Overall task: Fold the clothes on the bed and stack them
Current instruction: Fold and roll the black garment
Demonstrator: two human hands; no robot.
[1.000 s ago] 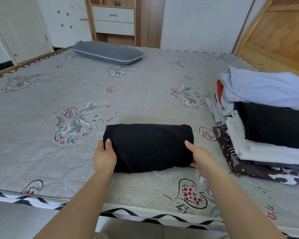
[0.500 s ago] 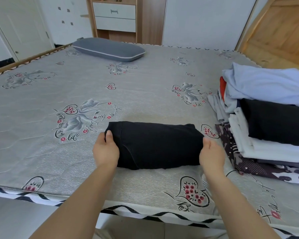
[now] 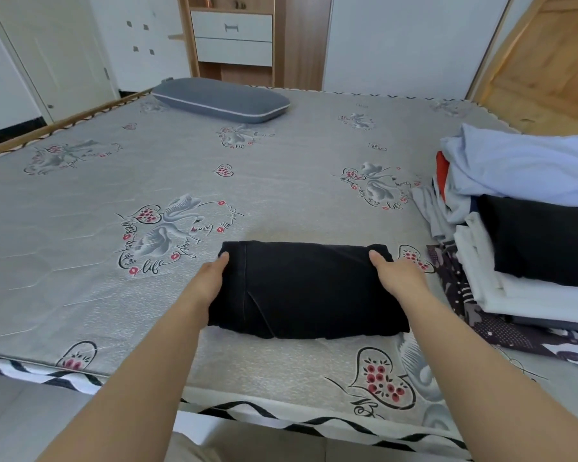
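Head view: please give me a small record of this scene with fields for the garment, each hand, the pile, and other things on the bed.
garment: folded black garment, lying flat on the bed near its front edge
left hand: left hand holds the garment's left end, thumb on top
right hand: right hand holds the right end, thumb on top
pile: stack of clothes on the right, apart from the garment
other: grey pillow at the far side
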